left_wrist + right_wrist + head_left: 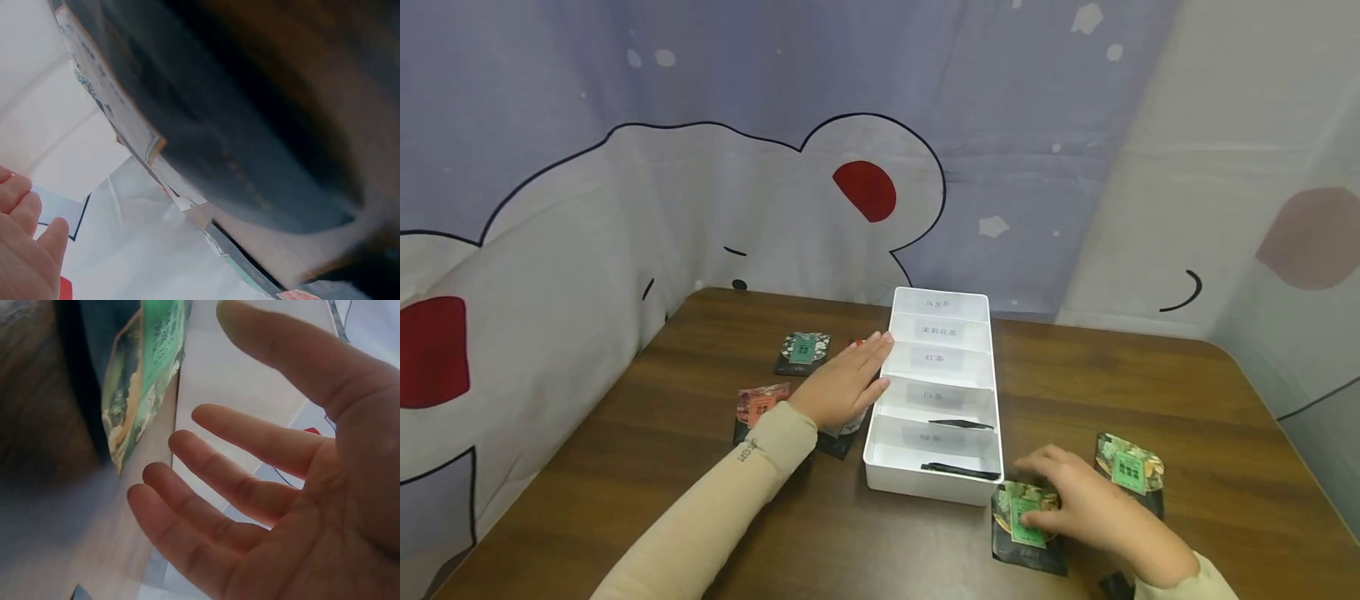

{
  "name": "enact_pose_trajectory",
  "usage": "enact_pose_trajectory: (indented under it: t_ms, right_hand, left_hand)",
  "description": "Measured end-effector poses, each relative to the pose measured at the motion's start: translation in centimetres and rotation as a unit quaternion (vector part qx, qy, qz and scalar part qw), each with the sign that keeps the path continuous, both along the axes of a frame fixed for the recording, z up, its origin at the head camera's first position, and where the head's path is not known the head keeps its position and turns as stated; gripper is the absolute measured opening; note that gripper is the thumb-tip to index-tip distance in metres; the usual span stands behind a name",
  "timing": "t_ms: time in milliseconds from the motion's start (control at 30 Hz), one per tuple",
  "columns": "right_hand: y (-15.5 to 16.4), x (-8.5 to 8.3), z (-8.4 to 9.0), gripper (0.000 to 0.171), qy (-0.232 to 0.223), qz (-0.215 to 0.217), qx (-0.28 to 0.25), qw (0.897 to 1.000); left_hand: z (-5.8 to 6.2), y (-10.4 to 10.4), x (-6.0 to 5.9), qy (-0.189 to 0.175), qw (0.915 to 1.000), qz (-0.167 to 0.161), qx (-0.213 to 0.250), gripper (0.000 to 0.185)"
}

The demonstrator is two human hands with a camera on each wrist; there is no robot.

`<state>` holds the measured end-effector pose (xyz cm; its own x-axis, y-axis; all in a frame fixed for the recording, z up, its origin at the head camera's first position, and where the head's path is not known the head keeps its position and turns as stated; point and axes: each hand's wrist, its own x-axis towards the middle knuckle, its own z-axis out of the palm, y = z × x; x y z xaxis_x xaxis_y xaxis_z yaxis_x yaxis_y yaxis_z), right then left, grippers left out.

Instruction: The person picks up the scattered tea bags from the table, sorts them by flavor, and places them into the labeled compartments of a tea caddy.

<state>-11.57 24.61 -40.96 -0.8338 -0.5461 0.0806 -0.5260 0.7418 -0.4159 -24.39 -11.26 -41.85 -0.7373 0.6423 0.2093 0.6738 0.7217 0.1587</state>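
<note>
A white divided box (934, 487) with labelled compartments stands mid-table. My left hand (842, 387) lies along its left side, fingers straight, fingertips right at the rim. Below the right hand (1086, 500), a black tea sachet with a green label (1028, 557) lies beside the box's near right corner. In the right wrist view the fingers (231, 481) are spread and loosely bent, apart from the green-labelled sachet (153, 369). Dark sachets stand edge-up in the two nearest compartments: one in the front (961, 472), one behind it (962, 423).
Another green-labelled sachet (1131, 471) lies to the right, with a dark corner (1116, 586) of something below the right wrist. Left of the box are a teal-labelled sachet (802, 350), a red one (758, 404) and others partly hidden by the left arm. A patterned curtain (1015, 167) hangs behind the table.
</note>
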Motion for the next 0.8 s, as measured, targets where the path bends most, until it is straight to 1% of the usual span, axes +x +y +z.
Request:
enact_pose_trajectory:
  t_ms: [200, 300, 433, 667, 800]
  right_hand:
    - [0.2, 0.1, -0.4, 0.065, -0.044, -0.024, 0.023, 0.998]
    - [0.2, 0.0, -0.7, 0.068, -0.055, -0.03, 0.027, 0.998]
    - [0.3, 0.1, -1.0, 0.069, -0.056, -0.032, 0.026, 0.998]
    - [0.4, -0.1, -1.1, 0.061, -0.044, -0.027, 0.013, 0.999]
    - [0.5, -0.1, -1.0, 0.06, -0.039, -0.031, 0.005, 0.999]
  left_hand:
    - [0.1, 0.0, 0.1, -0.001, 1.0, 0.001, -0.006, 0.066]
    - [0.1, 0.0, 0.0, 0.0, 1.0, 0.001, -0.006, 0.066]
    - [0.1, 0.0, 0.1, -0.003, 1.0, 0.0, -0.001, 0.066]
    - [0.1, -0.1, 0.1, -0.004, 1.0, 0.001, 0.002, 0.066]
    - [0.0, 0.0, 0.1, -0.005, 1.0, 0.003, -0.002, 0.066]
